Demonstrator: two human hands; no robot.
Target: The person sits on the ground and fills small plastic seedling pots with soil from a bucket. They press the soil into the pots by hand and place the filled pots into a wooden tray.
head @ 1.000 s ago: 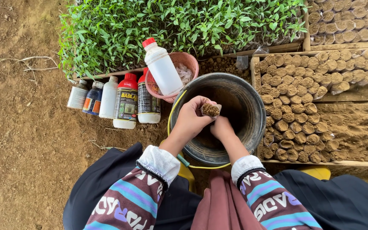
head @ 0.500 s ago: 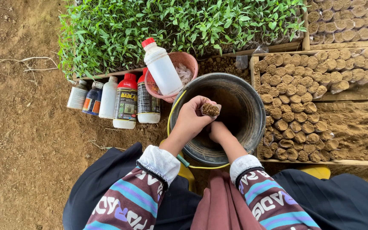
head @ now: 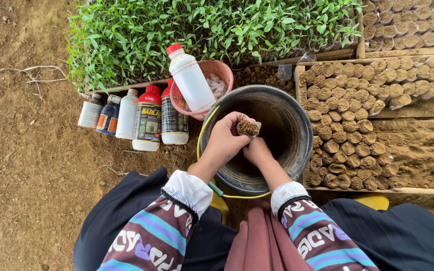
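Risen again, right hand [head: 258, 152] cups under the soil-filled bag [head: 248, 128] — upright, open end skyward — left hand [head: 225, 139] wrapped around it over the bucket's [head: 297, 118] near rim.

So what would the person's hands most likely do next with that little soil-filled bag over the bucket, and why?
Probably press the soil down, or add another pinch from the bucket. The left hand holds the small soil-filled bag upright over the bucket, its top open and soil near the rim, and the right hand is right beneath it. Finished bags stand packed in the wooden tray to the right.
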